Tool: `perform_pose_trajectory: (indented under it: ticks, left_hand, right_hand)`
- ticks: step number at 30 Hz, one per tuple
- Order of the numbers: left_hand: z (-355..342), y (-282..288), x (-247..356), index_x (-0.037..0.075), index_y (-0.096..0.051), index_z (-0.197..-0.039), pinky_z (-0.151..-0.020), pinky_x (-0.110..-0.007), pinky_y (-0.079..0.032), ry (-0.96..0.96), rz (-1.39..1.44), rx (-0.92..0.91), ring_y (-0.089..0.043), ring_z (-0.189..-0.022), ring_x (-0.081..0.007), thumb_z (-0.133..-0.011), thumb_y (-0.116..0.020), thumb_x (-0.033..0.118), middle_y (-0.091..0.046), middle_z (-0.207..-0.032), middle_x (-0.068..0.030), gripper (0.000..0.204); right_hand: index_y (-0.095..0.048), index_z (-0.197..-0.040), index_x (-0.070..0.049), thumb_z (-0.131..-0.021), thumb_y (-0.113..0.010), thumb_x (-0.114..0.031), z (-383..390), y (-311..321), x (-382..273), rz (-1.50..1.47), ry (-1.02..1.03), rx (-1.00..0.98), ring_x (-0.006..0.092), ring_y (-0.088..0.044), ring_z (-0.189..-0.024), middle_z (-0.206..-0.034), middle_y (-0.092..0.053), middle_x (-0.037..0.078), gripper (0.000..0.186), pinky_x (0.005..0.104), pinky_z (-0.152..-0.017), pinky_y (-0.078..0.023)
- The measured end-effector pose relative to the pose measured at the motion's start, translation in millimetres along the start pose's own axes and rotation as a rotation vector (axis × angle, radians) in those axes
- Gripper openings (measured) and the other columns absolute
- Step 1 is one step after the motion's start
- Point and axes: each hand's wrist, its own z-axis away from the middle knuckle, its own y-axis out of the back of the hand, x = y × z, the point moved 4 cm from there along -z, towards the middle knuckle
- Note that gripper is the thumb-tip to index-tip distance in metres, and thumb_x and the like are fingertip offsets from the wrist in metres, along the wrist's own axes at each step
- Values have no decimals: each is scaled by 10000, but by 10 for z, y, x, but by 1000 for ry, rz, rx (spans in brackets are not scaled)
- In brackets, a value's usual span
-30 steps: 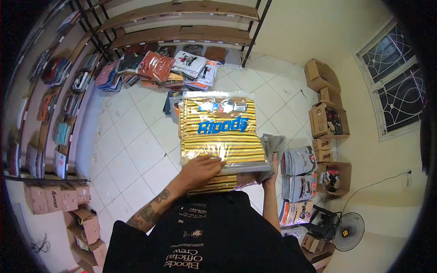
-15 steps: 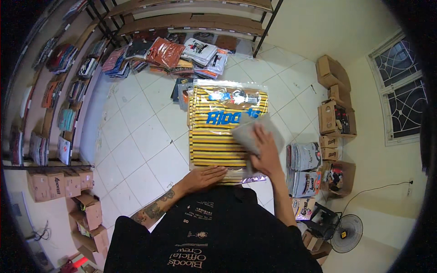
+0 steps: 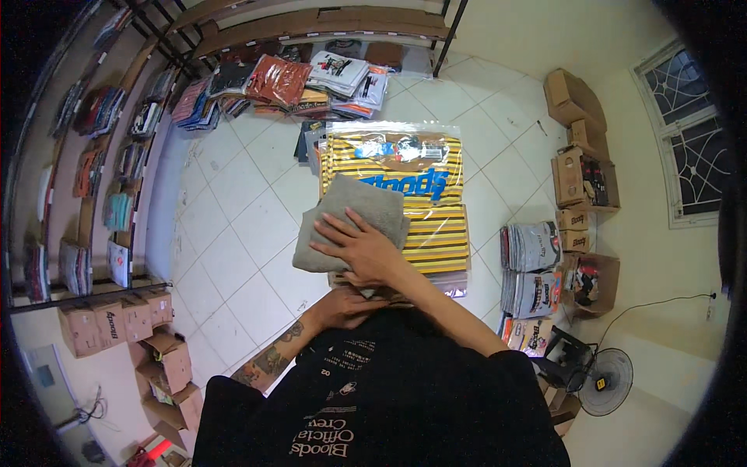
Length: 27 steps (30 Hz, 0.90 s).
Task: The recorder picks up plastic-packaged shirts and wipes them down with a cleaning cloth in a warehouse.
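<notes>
A plastic-wrapped, folded garment with yellow and dark stripes and blue lettering (image 3: 437, 235) lies on top of a stack in front of me. On its left part rests a folded grey cloth (image 3: 359, 196), overhanging the left edge. My right hand (image 3: 364, 253) presses flat on the cloth, fingers spread. At the near edge of the package lies my left hand (image 3: 340, 307), its fingers stretched out flat toward the right. My right forearm crosses close to its fingertips. The cloth covers part of the lettering and the left stripes.
Piles of bagged clothes (image 3: 284, 82) lie on the tiled floor by the far rack (image 3: 327, 27). Shelves of folded clothes (image 3: 101, 109) line the left. To the right stand stacked grey packages (image 3: 533, 247), cardboard boxes (image 3: 572, 183) and a fan (image 3: 605, 381).
My right hand has swept the grey cloth from the package's right side to its left. My left hand stays at the near edge. The view has shifted slightly.
</notes>
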Motion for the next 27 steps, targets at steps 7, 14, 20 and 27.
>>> perform_pose_trajectory:
  ticks: [7,14,20,27]
  left_hand:
    - [-130,182,100,73,-617,-1356,-1184,-444,-381,31,401,134,-545,-1342,-312,-840,-653,-15,-624,-1388,-118,525]
    - [-161,218,120,67,-654,-1321,-1179,-460,-392,54,437,131,-505,-1390,-266,-870,-663,-34,-613,-1419,-72,462]
    - [-175,252,145,45,-710,-1214,-1163,-435,-415,113,494,162,-595,-1291,-280,-879,-648,-16,-679,-1310,-110,347]
    - [-205,265,154,60,-743,-1163,-952,-404,-534,215,454,166,-682,-1105,-314,-855,-667,-14,-720,-1197,-139,327]
  right_hand:
    - [-355,-1582,-277,-598,-632,-155,848,424,268,-78,-252,-12,258,-207,-1557,-1671,-277,21,1029,557,-1259,-128]
    - [-403,-1560,-237,-647,-643,-123,1510,539,493,-26,-588,192,319,-192,-1553,-1674,-262,67,951,596,-1244,-112]
    - [-386,-1573,-258,-678,-693,-261,912,399,377,52,-452,167,343,-198,-1549,-1677,-250,90,946,620,-1229,-86]
    - [-360,-1573,-293,-670,-745,-271,91,42,103,-26,-201,71,264,-210,-1552,-1676,-253,43,981,578,-1252,-98]
